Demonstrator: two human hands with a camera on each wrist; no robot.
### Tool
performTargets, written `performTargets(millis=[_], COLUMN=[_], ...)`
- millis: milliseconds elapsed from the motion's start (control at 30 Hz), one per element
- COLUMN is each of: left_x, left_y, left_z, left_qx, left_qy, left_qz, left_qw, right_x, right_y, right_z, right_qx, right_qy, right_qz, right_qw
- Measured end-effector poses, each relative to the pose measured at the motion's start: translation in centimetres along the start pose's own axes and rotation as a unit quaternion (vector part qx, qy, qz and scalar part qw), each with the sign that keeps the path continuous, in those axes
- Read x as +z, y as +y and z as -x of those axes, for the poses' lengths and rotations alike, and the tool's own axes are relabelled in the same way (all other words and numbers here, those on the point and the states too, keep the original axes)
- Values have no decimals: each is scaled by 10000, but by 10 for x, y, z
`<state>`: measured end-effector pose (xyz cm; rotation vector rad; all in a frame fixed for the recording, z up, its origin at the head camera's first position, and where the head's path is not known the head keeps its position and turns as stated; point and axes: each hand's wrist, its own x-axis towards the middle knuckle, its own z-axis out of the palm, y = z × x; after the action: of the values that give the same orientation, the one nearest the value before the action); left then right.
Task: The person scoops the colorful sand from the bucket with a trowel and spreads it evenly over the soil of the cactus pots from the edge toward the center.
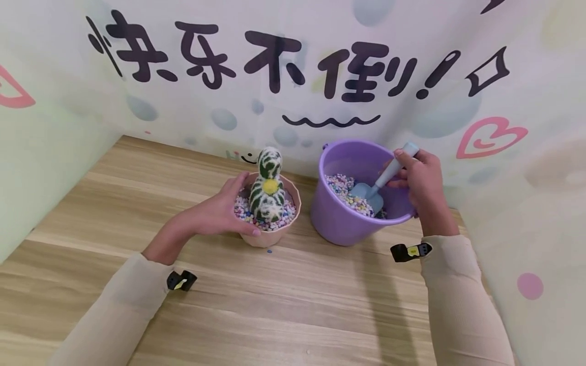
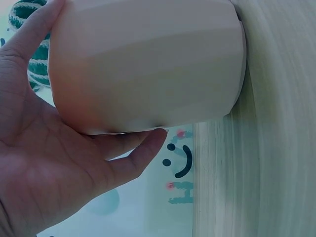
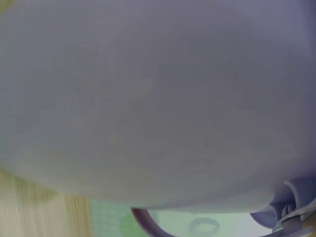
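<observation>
A cactus (image 1: 267, 195) with white fuzzy stripes and a yellow flower stands upright in a pale pink faceted pot (image 1: 263, 239), amid small colourful pebbles (image 1: 289, 212). My left hand (image 1: 224, 211) grips the pot from its left side, thumb at the front and fingers behind; the left wrist view shows the pot wall (image 2: 148, 69) close up. In my right hand (image 1: 423, 175) is the handle of a light blue toy shovel (image 1: 386, 175). Its blade dips into multicoloured pebbles (image 1: 341, 185) inside a purple bucket (image 1: 339, 223). The bucket's outer wall (image 3: 148, 98) fills most of the right wrist view.
Both containers stand on a wood-grain table (image 1: 274, 305), close to a printed backdrop (image 1: 293, 112) with large black characters. One blue pebble (image 1: 269, 251) lies in front of the pot. A side wall (image 1: 526, 229) rises at the right.
</observation>
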<state>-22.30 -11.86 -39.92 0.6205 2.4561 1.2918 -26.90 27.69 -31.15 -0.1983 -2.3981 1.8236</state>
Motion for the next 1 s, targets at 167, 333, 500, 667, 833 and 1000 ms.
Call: performTargets(millis=[167, 333, 500, 667, 833, 1000], left_x=[-1, -1, 0, -1, 0, 0], left_y=[1, 1, 1, 2, 3, 4], left_z=[1, 1, 0, 1, 1, 1], left_qx=[-95, -87, -48, -50, -16, -21], left_qy=[-11, -24, -36, -32, -15, -16], left_qz=[-46, -35, -36, -47, -32, -10], left_qw=[9999, 10000, 10000, 10000, 10000, 10000], right_x=[0, 0, -1, -1, -1, -2], right_y=[-1, -2, -4, -7, -10, -12], right_z=[-1, -2, -4, -5, -6, -9], right_qx=[102, 227, 435, 593, 803, 1012], right_qy=[30, 93, 133, 55, 99, 118], right_qz=[-124, -117, -188, -222, -164, -353], right_qw=[9999, 9996, 9988, 9980, 9966, 9942])
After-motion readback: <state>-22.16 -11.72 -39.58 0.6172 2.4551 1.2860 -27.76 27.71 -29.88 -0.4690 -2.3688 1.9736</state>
